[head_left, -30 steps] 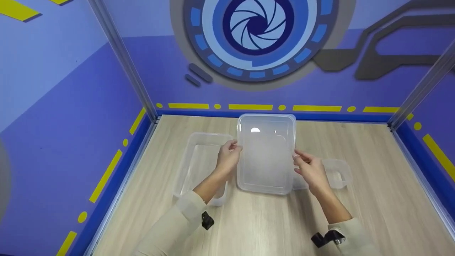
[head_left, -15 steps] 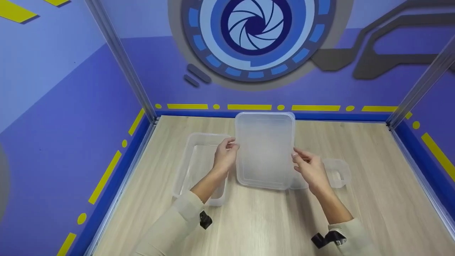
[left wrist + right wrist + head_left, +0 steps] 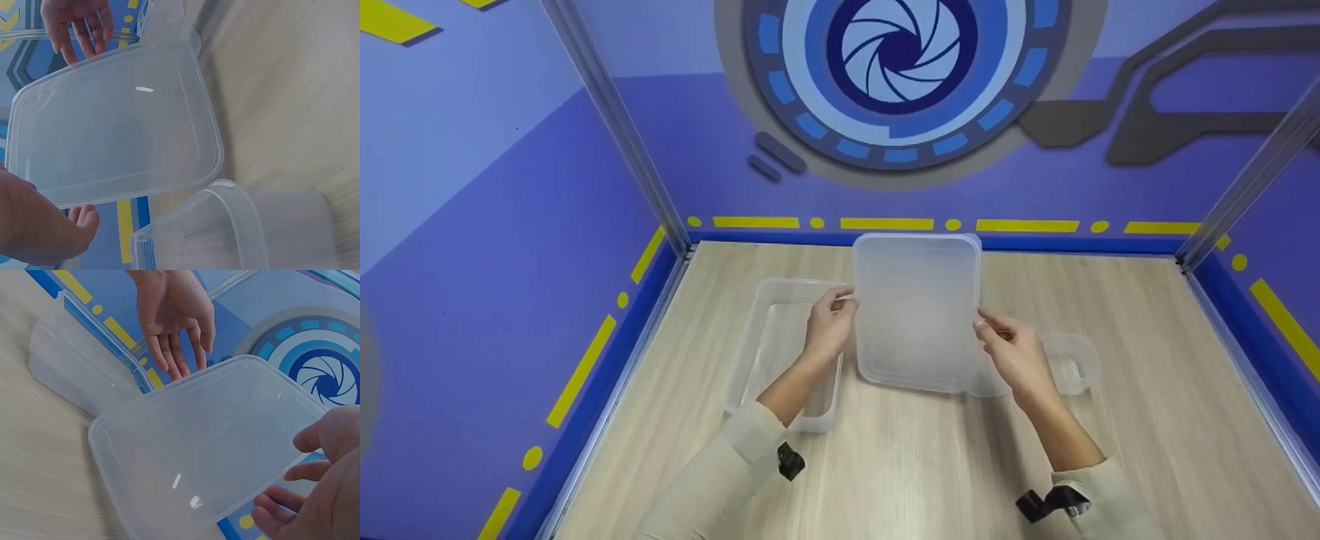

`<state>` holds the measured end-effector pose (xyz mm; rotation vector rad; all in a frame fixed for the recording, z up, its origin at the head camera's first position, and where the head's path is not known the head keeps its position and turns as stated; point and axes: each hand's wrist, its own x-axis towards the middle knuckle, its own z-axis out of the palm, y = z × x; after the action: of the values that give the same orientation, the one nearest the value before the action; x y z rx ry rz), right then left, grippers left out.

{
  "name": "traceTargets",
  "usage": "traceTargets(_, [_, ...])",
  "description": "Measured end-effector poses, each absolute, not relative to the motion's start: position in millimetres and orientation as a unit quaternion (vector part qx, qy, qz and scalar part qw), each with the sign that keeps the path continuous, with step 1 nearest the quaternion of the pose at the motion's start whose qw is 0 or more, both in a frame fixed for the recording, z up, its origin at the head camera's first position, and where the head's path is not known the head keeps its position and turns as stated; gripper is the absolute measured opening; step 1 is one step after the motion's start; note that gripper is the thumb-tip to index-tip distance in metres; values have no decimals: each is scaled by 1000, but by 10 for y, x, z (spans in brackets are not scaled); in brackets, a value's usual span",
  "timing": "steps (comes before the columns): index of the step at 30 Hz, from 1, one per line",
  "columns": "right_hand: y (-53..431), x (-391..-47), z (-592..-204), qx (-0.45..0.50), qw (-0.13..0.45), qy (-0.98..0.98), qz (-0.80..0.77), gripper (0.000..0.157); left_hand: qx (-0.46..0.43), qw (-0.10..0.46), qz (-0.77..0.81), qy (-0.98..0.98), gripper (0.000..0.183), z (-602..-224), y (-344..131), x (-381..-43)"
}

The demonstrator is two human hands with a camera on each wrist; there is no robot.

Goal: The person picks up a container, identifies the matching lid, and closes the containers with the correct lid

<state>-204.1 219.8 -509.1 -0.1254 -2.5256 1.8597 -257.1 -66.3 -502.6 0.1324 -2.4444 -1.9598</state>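
Note:
A translucent rectangular plastic lid [image 3: 919, 315] is held upright, tilted back, between both hands above the table. My left hand [image 3: 831, 326] holds its left edge by the fingertips. At the opposite edge, my right hand [image 3: 1016, 352] holds the lid with thumb and fingers. Both wrist views show the lid's broad face, with a hand at each long side. A large clear rectangular container [image 3: 742, 367] stands lidless on the table to the left, partly behind the left forearm. In the left wrist view its rim [image 3: 247, 219] lies close below the lid.
A smaller clear container [image 3: 1072, 364] stands beyond the right hand. Another clear piece [image 3: 988, 381] shows partly behind the lid and right hand. Printed blue and purple panels [image 3: 682, 165] enclose the wooden table [image 3: 900, 480] at the back and sides.
The lid has risen slightly and drifted a little left, leaning differently so the bright glare on it is gone. Both hands moved with it and kept their hold. The containers stayed put.

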Motion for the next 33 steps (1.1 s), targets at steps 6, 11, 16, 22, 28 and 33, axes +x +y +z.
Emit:
traceTargets(6, [2186, -2043, -5058, -38, -4, -803, 595, 49, 40, 13, -641, -767, 37, -5036, -673, -2585])
traceTargets(11, [2171, -2047, -5048, -32, 1, -802, 596, 49, 44, 21, -643, -764, 36, -5051, -682, -2603])
traceTargets(16, [2160, -2044, -5042, -35, 3, -803, 595, 49, 44, 19, -651, -758, 36, -5060, -692, -2610])
traceTargets(22, [2163, -2027, -5040, -35, 8, -803, 595, 49, 41, 12, -659, -751, 41, -5035, -698, -2596])
traceTargets(28, [2160, -1997, -5046, -34, 6, -796, 604, 51, 41, 14, -665, -746, 40, -5018, -703, -2578])
traceTargets(33, [2160, -1971, -5046, -28, 0, -784, 621, 53, 43, 16, -681, -730, 39, -5029, -709, -2579])
